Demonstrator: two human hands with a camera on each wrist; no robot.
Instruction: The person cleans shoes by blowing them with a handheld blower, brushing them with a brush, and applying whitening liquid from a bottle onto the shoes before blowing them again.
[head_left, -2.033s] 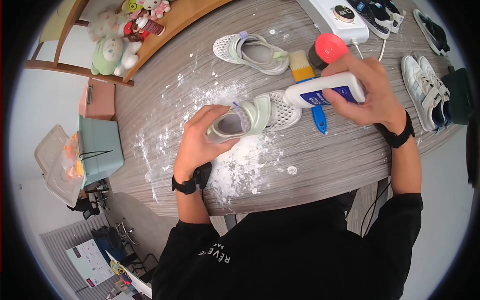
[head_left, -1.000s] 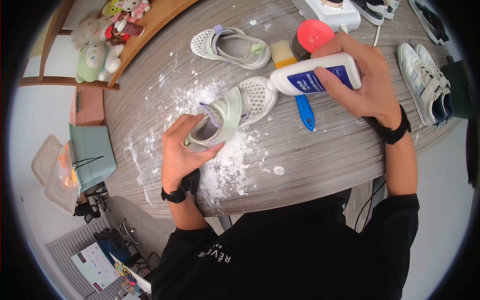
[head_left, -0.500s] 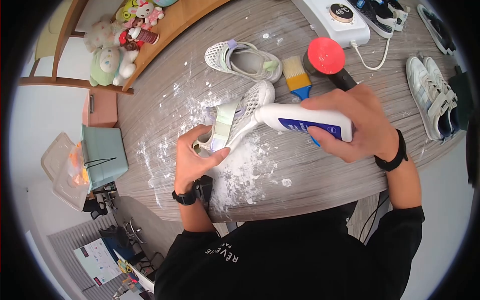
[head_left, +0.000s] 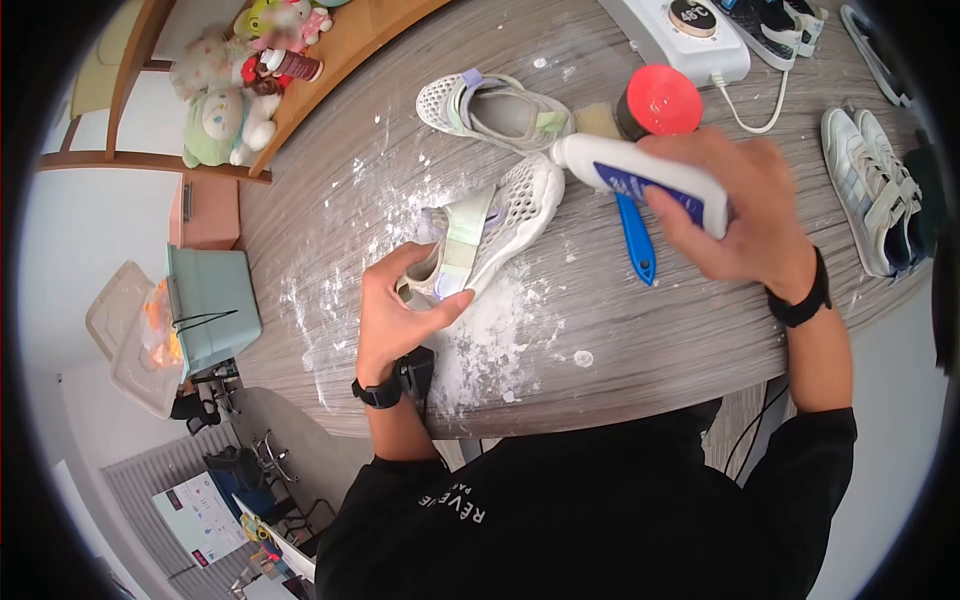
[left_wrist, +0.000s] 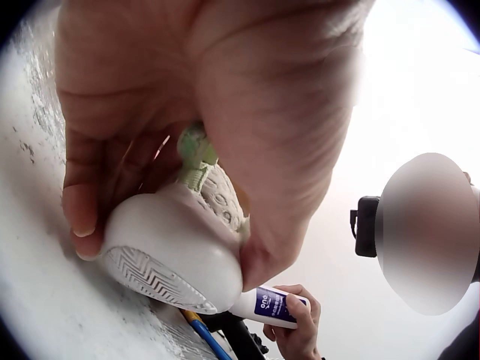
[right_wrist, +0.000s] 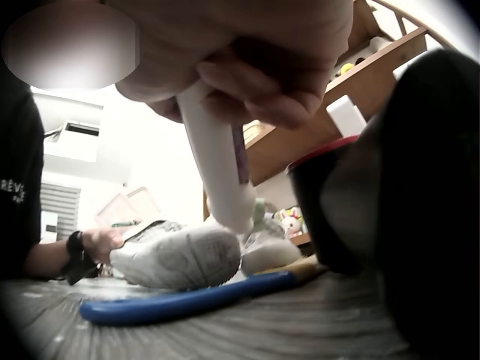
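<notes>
In the head view my left hand point(head_left: 402, 312) grips a white and pale green child's shoe point(head_left: 518, 205) by the heel, thumb along one side and fingers round the other. The shoe tilts so that its sidewall shows, toe pointing away to the upper right. My right hand point(head_left: 745, 205) holds a white squeeze bottle point(head_left: 640, 178) with a blue label, tip down right at the shoe's toe. The left wrist view shows the heel's white sole point(left_wrist: 172, 247) between thumb and fingers. A matching shoe point(head_left: 500, 112) rests just beyond the toe.
A blue-handled brush point(head_left: 636, 240) lies partly beneath the bottle. Next to it stands a dark cup with a red inside point(head_left: 662, 100). White powder point(head_left: 485, 340) spots the grey wooden table. A white device point(head_left: 690, 45) with a cord and other shoes point(head_left: 865, 190) are at the right.
My left hand has rolled the shoe onto its side and turned its toe farther away. The bottle's tip has moved from the upper, along the sidewall, up to the toe.
</notes>
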